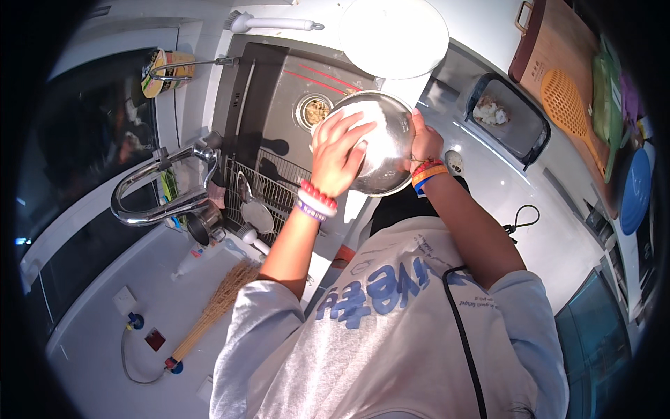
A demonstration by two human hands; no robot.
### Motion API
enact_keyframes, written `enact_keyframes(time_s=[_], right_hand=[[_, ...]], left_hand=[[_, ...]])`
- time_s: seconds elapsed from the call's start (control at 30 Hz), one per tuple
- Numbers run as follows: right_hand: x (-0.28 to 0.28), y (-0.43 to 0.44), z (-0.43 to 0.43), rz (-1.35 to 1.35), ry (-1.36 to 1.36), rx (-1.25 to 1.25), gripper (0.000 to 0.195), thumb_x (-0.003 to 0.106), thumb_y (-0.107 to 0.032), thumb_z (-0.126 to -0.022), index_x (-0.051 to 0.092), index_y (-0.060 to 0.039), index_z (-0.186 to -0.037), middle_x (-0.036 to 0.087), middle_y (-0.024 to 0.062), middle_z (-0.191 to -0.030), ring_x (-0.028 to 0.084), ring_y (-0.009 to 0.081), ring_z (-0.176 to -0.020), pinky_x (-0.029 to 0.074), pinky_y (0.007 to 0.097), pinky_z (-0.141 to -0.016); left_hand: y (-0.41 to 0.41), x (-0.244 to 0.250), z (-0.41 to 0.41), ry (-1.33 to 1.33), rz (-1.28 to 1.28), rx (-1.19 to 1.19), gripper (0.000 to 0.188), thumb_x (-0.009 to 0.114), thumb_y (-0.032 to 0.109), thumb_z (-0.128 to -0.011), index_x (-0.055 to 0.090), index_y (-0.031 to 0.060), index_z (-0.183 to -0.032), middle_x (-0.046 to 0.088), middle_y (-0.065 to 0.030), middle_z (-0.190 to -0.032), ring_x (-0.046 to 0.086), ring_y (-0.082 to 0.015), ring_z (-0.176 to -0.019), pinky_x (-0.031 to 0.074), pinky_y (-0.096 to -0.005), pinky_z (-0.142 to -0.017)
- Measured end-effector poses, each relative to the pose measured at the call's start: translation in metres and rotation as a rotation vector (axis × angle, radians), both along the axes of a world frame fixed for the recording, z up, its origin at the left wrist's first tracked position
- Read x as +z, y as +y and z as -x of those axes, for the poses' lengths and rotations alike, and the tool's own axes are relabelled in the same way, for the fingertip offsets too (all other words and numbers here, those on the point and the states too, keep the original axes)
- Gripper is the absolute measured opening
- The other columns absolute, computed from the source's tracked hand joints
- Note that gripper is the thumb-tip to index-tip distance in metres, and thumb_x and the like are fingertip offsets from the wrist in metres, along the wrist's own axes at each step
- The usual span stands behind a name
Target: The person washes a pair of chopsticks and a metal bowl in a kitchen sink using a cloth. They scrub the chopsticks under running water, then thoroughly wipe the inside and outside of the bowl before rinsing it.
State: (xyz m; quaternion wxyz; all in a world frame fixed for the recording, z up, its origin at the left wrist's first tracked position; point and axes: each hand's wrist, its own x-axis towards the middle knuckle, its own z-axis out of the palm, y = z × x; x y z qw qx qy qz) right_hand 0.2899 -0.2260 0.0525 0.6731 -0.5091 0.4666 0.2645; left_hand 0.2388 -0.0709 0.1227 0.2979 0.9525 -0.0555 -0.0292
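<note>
A shiny stainless steel bowl [390, 152] is held tilted over the near right edge of the sink [272, 99], its outside facing up. My left hand [343, 152] lies with spread fingers on the bowl's metal surface. At the bowl's right rim, my right hand [425, 139] grips it, the thumb near the rim. Just left of the bowl, the sink's drain strainer [314, 111] holds pale food scraps. Whatever is inside the bowl is hidden.
A chrome faucet [157, 183] arches at the left beside a wire rack [267, 183] holding a ladle. A white round plate or lid [394, 36] and a scrub brush [277, 23] lie beyond the sink. An open bin [510, 123] with scraps stands right, near a cutting board [560, 47].
</note>
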Motion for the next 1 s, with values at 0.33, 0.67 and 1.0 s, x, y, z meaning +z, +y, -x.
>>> enact_keyframes(time_s=[0.33, 0.67, 1.0], right_hand=[[-0.003, 0.002, 0.01, -0.057, 0.007, 0.045, 0.045, 0.059, -0.044, -0.079, 0.06, 0.0007, -0.081, 0.053, 0.0081, -0.077, 0.053, 0.0245, -0.064, 0.046, 0.0473, -0.04], [-0.025, 0.005, 0.01, 0.005, -0.09, 0.094, 0.046, 0.057, -0.046, -0.08, 0.063, 0.0, -0.084, 0.059, 0.01, -0.077, 0.056, 0.0241, -0.064, 0.045, 0.0434, -0.04], [-0.055, 0.006, 0.022, 0.043, -0.19, 0.162, 0.048, 0.059, -0.041, -0.081, 0.063, 0.0063, -0.08, 0.062, 0.0139, -0.077, 0.058, 0.0203, -0.067, 0.046, 0.0323, -0.067]], left_hand=[[0.034, -0.055, -0.063, 0.371, 0.157, 0.014, 0.038, 0.04, 0.031, -0.09, 0.058, 0.0029, -0.108, 0.058, -0.0114, -0.11, 0.048, -0.0251, -0.108, 0.034, -0.0306, -0.094], [0.071, -0.062, 0.01, 0.496, 0.885, 0.791, 0.038, 0.036, 0.023, -0.093, 0.048, -0.0032, -0.119, 0.054, -0.0098, -0.116, 0.048, -0.0155, -0.107, 0.035, -0.0267, -0.093], [0.045, -0.055, -0.065, 0.455, 0.284, 0.108, 0.048, 0.027, 0.036, -0.094, 0.06, 0.0022, -0.1, 0.061, -0.0123, -0.102, 0.053, -0.0256, -0.096, 0.037, -0.0328, -0.089]])
